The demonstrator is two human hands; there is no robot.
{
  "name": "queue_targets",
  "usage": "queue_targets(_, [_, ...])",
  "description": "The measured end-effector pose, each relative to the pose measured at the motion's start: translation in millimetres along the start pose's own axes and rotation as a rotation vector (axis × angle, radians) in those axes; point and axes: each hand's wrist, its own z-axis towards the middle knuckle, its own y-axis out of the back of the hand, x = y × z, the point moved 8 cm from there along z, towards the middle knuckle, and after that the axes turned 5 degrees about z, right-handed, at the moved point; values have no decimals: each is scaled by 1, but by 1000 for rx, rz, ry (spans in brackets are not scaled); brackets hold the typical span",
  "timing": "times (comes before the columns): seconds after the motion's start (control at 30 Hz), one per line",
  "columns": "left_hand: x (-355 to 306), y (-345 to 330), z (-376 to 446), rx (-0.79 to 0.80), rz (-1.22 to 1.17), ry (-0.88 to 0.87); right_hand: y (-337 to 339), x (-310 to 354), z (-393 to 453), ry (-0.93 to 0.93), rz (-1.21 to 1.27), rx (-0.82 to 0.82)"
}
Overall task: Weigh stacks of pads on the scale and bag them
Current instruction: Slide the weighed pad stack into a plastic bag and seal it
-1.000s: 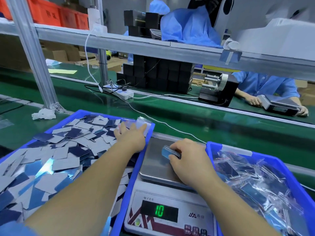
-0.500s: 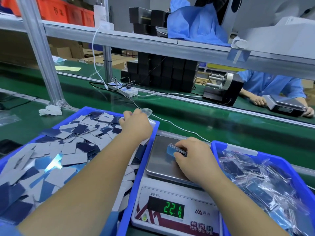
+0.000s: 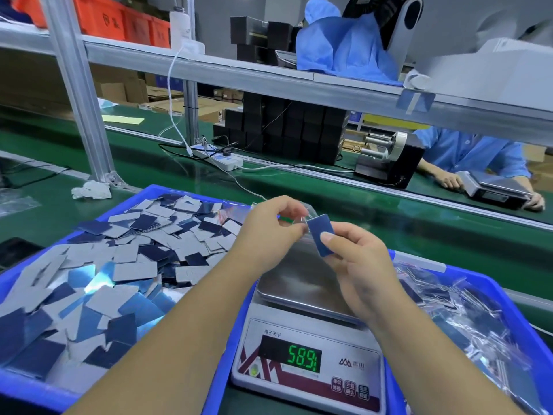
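Green factory-line surface (image 3: 419, 232), aluminium frame overhead. Nearest, at 6 o'clock: digital scale (image 3: 308, 366), green display (image 3: 302, 358) lit, steel pan (image 3: 302, 283) bare. Above the pan both hands meet. Right hand (image 3: 356, 262) pinches a small stack of blue pads (image 3: 320, 235) between thumb and fingers, stack upright, lifted off the pan. Left hand (image 3: 269, 229) pinches a clear bag (image 3: 302, 215) with curled fingers, bag mouth touching the stack's top edge; whether the stack is inside the bag, cannot tell. Both forearms cross the front, covering part of the scale's left side and pan.

At 9 o'clock: blue bin (image 3: 185, 191) heaped with loose grey and dark blue pads (image 3: 119, 259). At 3 o'clock: second blue bin (image 3: 478, 272) holding bagged pads (image 3: 454, 313) in clear plastic.

Farther, at 10 o'clock: crumpled white tissue (image 3: 91, 190) by a frame post (image 3: 80, 94). At 12 o'clock: white power strip (image 3: 218, 158) with cables, stacked black boxes (image 3: 287, 130), label dispenser (image 3: 389, 158). At 2 o'clock: another person in a blue sleeve (image 3: 466, 151) at another scale (image 3: 496, 188). Orange crates (image 3: 119, 20) on the shelf at 11 o'clock.
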Motion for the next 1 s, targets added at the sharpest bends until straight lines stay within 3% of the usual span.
queue_targets(0.23, [14, -1, -6, -15, -267, 40, 7, 3, 0, 62, 22, -95])
queue_targets(0.33, [28, -4, -10, -14, -521, 299, 10, 11, 0, 135, -9, -100])
queue_targets(0.4, [31, -18, -15, 169, -597, 422, 8, 14, 0, 149, -16, -75])
queue_targets(0.5, [23, -29, -21, 370, -571, 356, 5, 14, 0, 147, -66, -35])
queue_targets(0.67, [29, -17, -15, 226, -780, 406, 7, 19, -2, 204, -116, -54])
queue_targets(0.83, [24, -19, -17, 266, -1124, 422, 8, 28, -4, 284, -132, -70])
queue_targets(0.9, [21, -19, -17, 309, -1146, 387, 9, 28, -4, 291, -138, -78])
queue_targets(1.0, [20, -19, -17, 326, -987, 344, 11, 27, -4, 295, -175, -93])
